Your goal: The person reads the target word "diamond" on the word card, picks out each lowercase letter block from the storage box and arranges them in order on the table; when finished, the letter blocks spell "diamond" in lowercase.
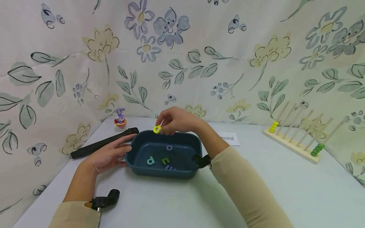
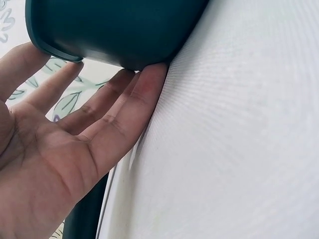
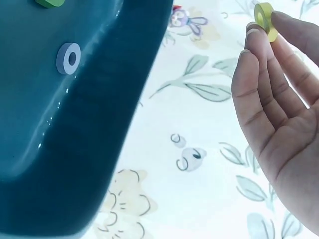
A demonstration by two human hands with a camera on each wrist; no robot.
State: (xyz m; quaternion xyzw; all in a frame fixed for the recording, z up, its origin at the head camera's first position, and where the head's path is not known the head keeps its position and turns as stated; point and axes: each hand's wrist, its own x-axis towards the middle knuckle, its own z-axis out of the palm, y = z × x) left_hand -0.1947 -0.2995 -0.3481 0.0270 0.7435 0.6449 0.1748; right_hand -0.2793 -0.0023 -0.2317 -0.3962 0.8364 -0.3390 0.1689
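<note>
Floral-print cloth backdrop (image 1: pixel 182 79) behind, white table (image 1: pixel 271 190) in front. Toward table's back edge, around the middle: dark blue-green, round-cornered, plastic-looking basin (image 1: pixel 161 173). Small yellow ring-shaped letter piece (image 3: pixel 269 22), foam or wood by the look, up in the air by basin's back rim, toward its back-left corner in head view; exact height over rim, cannot tell. Probably very light, fairly stiff, not very slippery, hard to break. Best taken by the band, thumb opposite fingertips, hole left free.

Right hand (image 1: pixel 179 119): narrow pinch on the yellow piece, thumb against fingertips, gap no wider than the piece; other fingers loosely bent. Left hand (image 1: pixel 107 156): wide, fingers spread and mostly straight, fingertips touching outside of basin's left end, some low by the table, no real clamp.

On basin floor: purple ring-shaped piece (image 3: pixel 62 59) toward back wall, teal stemmed letter piece (image 1: pixel 152 160) front-left, green n-shaped piece (image 1: pixel 165 159) beside it, another purple piece (image 1: pixel 167 167) partly hidden by front wall. Table's back-left corner: purple rabbit figure (image 1: pixel 120 118). From left edge toward basin: black tube (image 1: pixel 99 144). Near right edge: wooden bead abacus (image 1: pixel 291 144).
</note>
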